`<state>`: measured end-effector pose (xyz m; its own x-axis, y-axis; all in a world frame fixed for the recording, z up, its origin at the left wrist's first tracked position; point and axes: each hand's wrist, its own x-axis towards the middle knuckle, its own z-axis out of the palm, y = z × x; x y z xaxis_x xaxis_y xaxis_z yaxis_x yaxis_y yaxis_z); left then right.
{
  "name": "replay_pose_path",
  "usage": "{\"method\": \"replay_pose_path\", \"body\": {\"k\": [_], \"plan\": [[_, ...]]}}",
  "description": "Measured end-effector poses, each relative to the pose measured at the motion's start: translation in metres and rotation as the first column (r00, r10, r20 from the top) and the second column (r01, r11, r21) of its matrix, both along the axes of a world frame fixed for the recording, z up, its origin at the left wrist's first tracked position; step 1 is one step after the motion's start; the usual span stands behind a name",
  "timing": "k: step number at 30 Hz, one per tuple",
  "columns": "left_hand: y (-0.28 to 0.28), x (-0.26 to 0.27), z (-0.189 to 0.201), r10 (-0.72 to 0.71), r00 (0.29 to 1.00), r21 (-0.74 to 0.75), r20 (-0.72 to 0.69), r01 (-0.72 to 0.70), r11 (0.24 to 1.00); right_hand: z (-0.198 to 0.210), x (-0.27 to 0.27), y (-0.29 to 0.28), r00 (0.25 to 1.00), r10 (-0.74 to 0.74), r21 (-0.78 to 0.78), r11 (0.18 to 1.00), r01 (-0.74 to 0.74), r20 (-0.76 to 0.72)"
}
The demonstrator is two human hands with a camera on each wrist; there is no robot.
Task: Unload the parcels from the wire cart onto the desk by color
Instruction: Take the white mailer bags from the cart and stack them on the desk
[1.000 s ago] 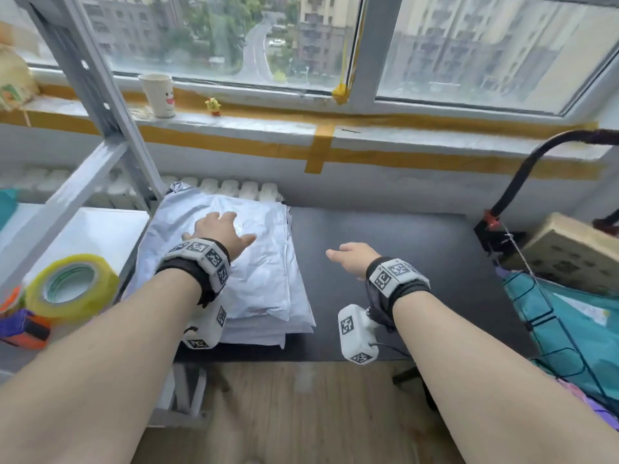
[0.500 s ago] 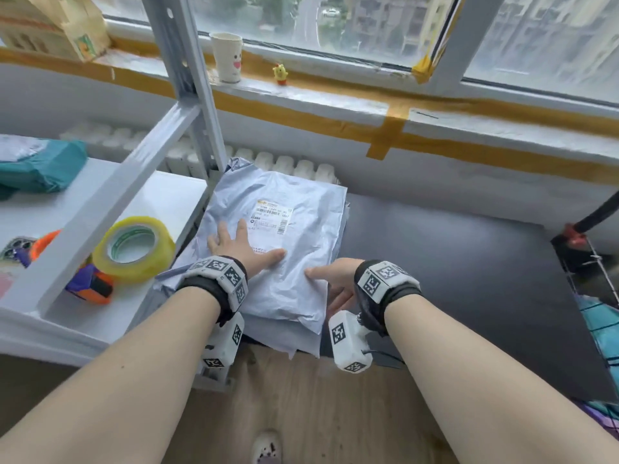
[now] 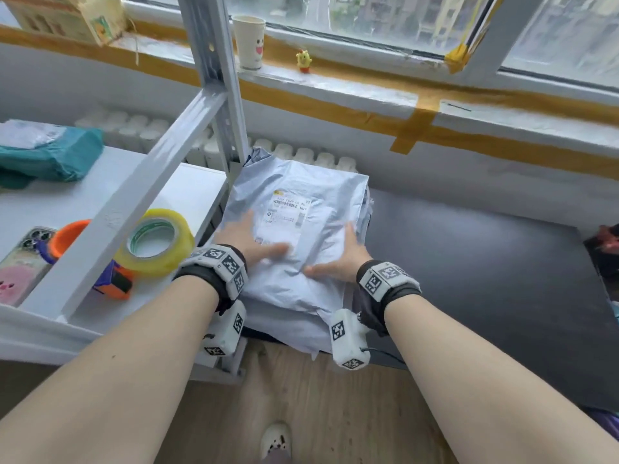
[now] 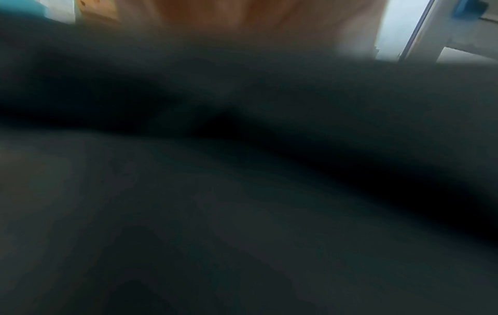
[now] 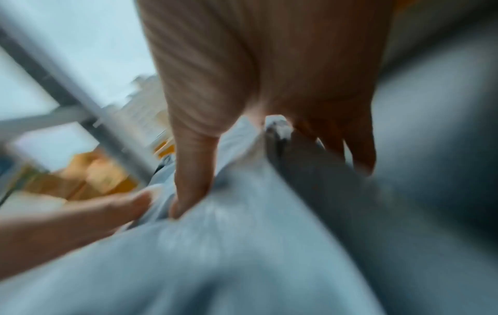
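Grey parcel [image 3: 294, 229] tops the grey stack at the desk's [image 3: 469, 262] left end | left hand [image 3: 248, 241] flat on it, fingers straight | right hand [image 3: 338, 259] grips its right edge | we should square it over the stack before letting go.

A stack of parcels [image 3: 301, 229] lies on the desk's [image 3: 485, 262] left end, beside the shelf [image 3: 83, 202]. On the shelf, a tape roll [image 3: 155, 241] sits right of a phone [image 3: 23, 262]. A cup [image 3: 249, 41] stands on the far windowsill [image 3: 368, 85].
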<state>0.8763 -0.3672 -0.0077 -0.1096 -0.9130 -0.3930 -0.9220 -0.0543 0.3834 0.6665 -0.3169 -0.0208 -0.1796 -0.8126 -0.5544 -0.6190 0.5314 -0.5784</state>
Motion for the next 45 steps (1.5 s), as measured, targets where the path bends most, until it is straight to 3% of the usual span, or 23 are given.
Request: {"method": "replay_pose_path", "body": {"k": [2,5,10,14,17,19,21,23,28,32,34,36,38,41,45], "plan": [[-0.007,0.015,0.004,0.08,0.992,-0.117,0.1,-0.068,0.991,-0.005,-0.01,-0.002,0.975,-0.177,-0.035,0.983,0.183,0.134],[-0.006,0.028,0.005,0.185,0.971,-0.05,0.154,-0.18,0.982,-0.012,-0.015,-0.01,0.915,-0.319,0.059,0.947,0.315,0.248],[-0.01,0.016,0.0,0.101,0.991,0.046,0.093,-0.105,0.993,-0.018,-0.007,-0.031,0.911,-0.29,0.065,0.957,0.284,0.293],[-0.012,0.006,0.001,0.079,0.994,0.129,0.07,-0.088,0.988,-0.011,-0.018,-0.053,0.916,-0.207,-0.063,0.968,0.243,0.343],[-0.011,-0.007,0.002,0.088,0.996,0.132,0.004,-0.088,0.987,0.011,-0.025,-0.061,0.962,-0.152,-0.092,0.98,0.176,0.225],[-0.011,-0.01,0.002,0.095,0.995,0.117,-0.001,-0.094,0.989,0.028,-0.029,-0.057,0.993,-0.116,-0.067,0.991,0.118,0.03],[-0.014,-0.009,0.007,0.12,0.992,0.072,0.035,-0.122,0.99,0.033,-0.038,-0.052,0.976,-0.122,-0.047,0.992,0.115,-0.179],[-0.015,-0.007,0.016,0.117,0.989,0.007,0.086,-0.118,0.993,0.035,-0.041,-0.046,0.953,-0.139,-0.034,0.99,0.135,-0.268],[-0.017,-0.004,0.031,0.008,0.981,-0.039,0.193,0.0,0.999,0.049,-0.038,-0.033,0.959,-0.065,0.117,0.988,0.101,-0.277],[-0.006,-0.001,0.035,0.079,0.988,-0.104,0.13,-0.066,0.992,0.053,-0.037,-0.018,0.955,-0.01,0.177,0.982,0.065,-0.297],[0.0,-0.004,0.038,0.057,0.997,-0.202,0.054,-0.045,0.978,0.049,-0.039,-0.013,0.959,-0.027,0.103,0.993,0.058,-0.281],[0.003,-0.012,0.039,-0.103,0.995,-0.251,-0.003,0.099,0.963,0.044,-0.039,-0.01,0.977,-0.077,-0.053,0.996,0.068,-0.199],[0.005,-0.022,0.036,-0.254,0.967,-0.138,0.018,0.254,0.957,0.043,-0.035,-0.01,0.987,0.02,-0.108,0.993,-0.038,-0.162],[0.011,-0.024,0.021,-0.293,0.953,0.047,0.077,0.29,0.956,0.036,-0.025,-0.009,0.93,0.267,0.05,0.964,-0.262,-0.253],[0.02,-0.018,0.006,-0.29,0.947,0.049,0.135,0.286,0.957,0.018,-0.012,0.001,0.905,0.275,0.035,0.959,-0.28,-0.325]]}}
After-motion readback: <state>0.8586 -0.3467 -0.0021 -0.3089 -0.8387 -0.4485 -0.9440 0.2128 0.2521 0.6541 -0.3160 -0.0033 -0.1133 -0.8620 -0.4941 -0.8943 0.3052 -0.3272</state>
